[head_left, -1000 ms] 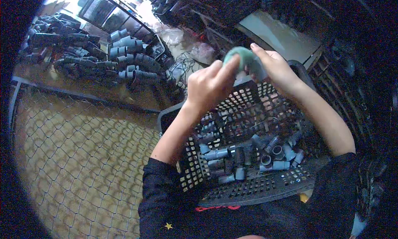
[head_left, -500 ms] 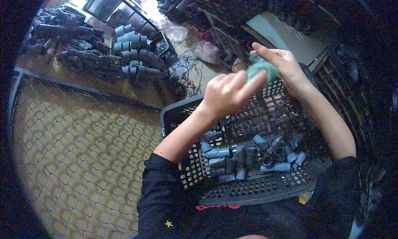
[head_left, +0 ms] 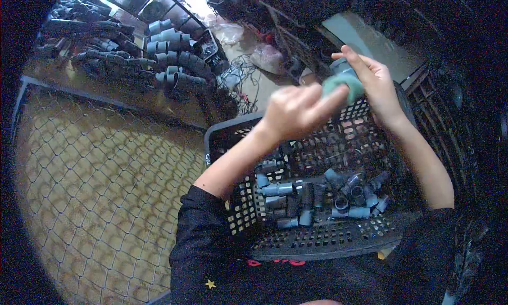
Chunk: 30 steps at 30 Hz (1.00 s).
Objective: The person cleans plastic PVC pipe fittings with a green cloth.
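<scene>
Wire mesh [head_left: 95, 188] covers the ground at the left, a bar along its far edge; beyond that bar lies a heap of grey pipe pieces [head_left: 159, 56]. A black plastic crate [head_left: 328, 241] with perforated walls sits just in front of the person's body — close enough that both forearms pass over its near rim. Loose pipe fittings [head_left: 312, 199] lie along the crate's floor toward the near edge, apparently the stock at hand. Above the crate's far edge, both hands meet on one grey pipe fitting [head_left: 341, 68] and a green cloth or pad [head_left: 346, 88]. The right hand [head_left: 378, 88] curls its fingers round the fitting from behind, steadying it. The left hand [head_left: 299, 111] is motion-blurred; its fingers appear pressed together against the green cloth, pushing it onto the fitting — a grip that suits rubbing or wiping, held up clear of the crate.
</scene>
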### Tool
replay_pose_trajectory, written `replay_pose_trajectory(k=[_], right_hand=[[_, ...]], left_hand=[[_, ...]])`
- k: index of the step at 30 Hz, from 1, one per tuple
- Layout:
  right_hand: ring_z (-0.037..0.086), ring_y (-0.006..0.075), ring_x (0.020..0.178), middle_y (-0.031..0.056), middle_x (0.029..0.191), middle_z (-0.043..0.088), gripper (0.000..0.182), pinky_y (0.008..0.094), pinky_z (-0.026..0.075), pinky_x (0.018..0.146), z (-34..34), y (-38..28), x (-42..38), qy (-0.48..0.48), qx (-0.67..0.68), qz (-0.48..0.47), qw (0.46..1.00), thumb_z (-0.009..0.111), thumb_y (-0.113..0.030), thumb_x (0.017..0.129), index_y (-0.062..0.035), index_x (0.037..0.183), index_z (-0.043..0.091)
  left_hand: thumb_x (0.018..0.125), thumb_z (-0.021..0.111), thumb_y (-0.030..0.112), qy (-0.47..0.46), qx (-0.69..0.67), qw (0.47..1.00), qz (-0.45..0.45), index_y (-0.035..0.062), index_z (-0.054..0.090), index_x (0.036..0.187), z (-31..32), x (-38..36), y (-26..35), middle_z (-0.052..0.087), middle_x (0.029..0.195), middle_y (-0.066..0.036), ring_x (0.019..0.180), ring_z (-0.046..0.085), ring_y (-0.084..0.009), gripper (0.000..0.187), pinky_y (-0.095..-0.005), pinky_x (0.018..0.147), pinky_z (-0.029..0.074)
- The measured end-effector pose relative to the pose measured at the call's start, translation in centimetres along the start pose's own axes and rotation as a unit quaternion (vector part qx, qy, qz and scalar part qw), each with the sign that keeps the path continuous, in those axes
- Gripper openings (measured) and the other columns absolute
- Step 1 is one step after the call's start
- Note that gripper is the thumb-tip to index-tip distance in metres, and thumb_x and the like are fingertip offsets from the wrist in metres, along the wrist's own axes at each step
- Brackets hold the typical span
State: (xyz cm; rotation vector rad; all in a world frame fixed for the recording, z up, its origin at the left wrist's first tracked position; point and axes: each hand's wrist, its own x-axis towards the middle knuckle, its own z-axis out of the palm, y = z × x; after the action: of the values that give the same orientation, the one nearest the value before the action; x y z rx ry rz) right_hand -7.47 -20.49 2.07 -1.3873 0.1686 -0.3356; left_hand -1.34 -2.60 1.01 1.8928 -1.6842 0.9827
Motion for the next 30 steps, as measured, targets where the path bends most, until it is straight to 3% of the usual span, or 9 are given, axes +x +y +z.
replay_pose_trajectory(k=[2,6,8,11,13,16,21,24,30], right_hand=[[0.063,0.0066,0.074,0.0028,0.085,0.07,0.039,0.0198,0.048,0.07,0.0,-0.5,0.0,0.021,0.014,0.033,0.999,0.065,-0.039,0.09,-0.0016,0.096,0.072],[0.063,0.0079,0.073,0.0038,0.088,0.07,0.04,0.0215,0.049,0.071,-0.4,-0.3,0.2,-0.035,0.042,0.06,0.997,0.069,-0.039,0.087,-0.0008,0.1,0.071],[0.063,0.0071,0.076,0.0036,0.088,0.07,0.037,0.0221,0.049,0.075,0.1,-0.8,-0.1,-0.025,0.04,0.048,0.998,0.07,-0.036,0.087,-0.002,0.101,0.071],[0.063,0.0071,0.084,0.0037,0.093,0.07,0.036,0.0227,0.049,0.081,0.2,-1.2,0.0,-0.016,0.044,0.066,0.997,0.069,-0.034,0.088,-0.0026,0.105,0.07],[0.063,0.0079,0.09,0.0041,0.098,0.07,0.036,0.0235,0.048,0.085,-0.5,-0.7,0.4,-0.049,0.045,0.101,0.993,0.068,-0.033,0.089,-0.0028,0.109,0.069],[0.064,0.0091,0.088,0.0045,0.097,0.07,0.035,0.0242,0.05,0.081,-0.4,0.2,0.2,-0.049,-0.012,0.007,0.999,0.067,-0.031,0.09,-0.0027,0.11,0.069],[0.063,0.0071,0.07,0.003,0.084,0.069,0.033,0.0226,0.051,0.064,0.3,0.2,0.5,-0.037,0.028,0.055,0.997,0.063,-0.033,0.092,-0.0023,0.102,0.069],[0.061,0.0064,0.068,0.002,0.08,0.067,0.035,0.0212,0.05,0.062,0.8,-0.1,0.3,-0.037,0.041,0.046,0.997,0.063,-0.037,0.093,-0.0026,0.099,0.069],[0.064,0.0091,0.084,0.0064,0.095,0.069,0.04,0.0239,0.051,0.076,-0.7,-0.2,0.8,-0.046,0.051,0.083,0.994,0.058,-0.037,0.095,-0.0011,0.11,0.065]], left_hand=[[0.074,0.068,0.02,-0.026,0.058,0.996,0.063,0.0195,0.065,0.115,-0.2,0.4,0.9,0.042,0.061,0.003,0.043,0.047,-0.0127,0.041,-0.0284,0.041,0.042],[0.074,0.068,0.013,-0.024,0.009,0.995,-0.096,0.0128,0.061,0.12,-0.4,0.5,-1.0,0.051,0.064,-0.005,0.047,0.055,-0.0209,0.046,-0.0337,0.042,0.045],[0.074,0.067,0.014,-0.032,0.01,0.995,-0.095,0.0138,0.061,0.119,-0.6,0.2,-0.7,0.049,0.063,-0.003,0.047,0.054,-0.0185,0.046,-0.0328,0.041,0.044],[0.073,0.066,0.016,-0.052,0.016,0.998,0.022,0.0164,0.062,0.118,-0.6,0.2,0.7,0.045,0.062,0.0,0.046,0.052,-0.0151,0.045,-0.031,0.041,0.044],[0.073,0.067,0.017,-0.049,0.019,0.999,0.01,0.0164,0.063,0.118,-0.8,0.4,-0.2,0.045,0.062,-0.001,0.046,0.052,-0.0156,0.045,-0.0308,0.041,0.043],[0.073,0.069,0.018,-0.029,0.025,0.997,-0.069,0.0157,0.063,0.116,-0.7,-0.2,-2.3,0.046,0.061,-0.002,0.046,0.052,-0.0171,0.043,-0.0318,0.041,0.043],[0.072,0.069,0.024,-0.053,0.033,0.995,0.077,0.0257,0.066,0.113,0.0,-0.5,0.5,0.038,0.061,0.004,0.047,0.05,-0.0099,0.042,-0.0273,0.041,0.042],[0.069,0.069,0.024,-0.043,0.006,0.998,0.053,0.027,0.066,0.113,0.1,-0.7,-1.0,0.04,0.061,0.004,0.048,0.051,-0.01,0.044,-0.0261,0.042,0.042],[0.068,0.069,0.019,-0.019,-0.048,0.998,0.026,0.0149,0.066,0.112,-1.1,-0.2,-1.0,0.046,0.062,-0.001,0.048,0.053,-0.0165,0.044,-0.0311,0.043,0.042]])
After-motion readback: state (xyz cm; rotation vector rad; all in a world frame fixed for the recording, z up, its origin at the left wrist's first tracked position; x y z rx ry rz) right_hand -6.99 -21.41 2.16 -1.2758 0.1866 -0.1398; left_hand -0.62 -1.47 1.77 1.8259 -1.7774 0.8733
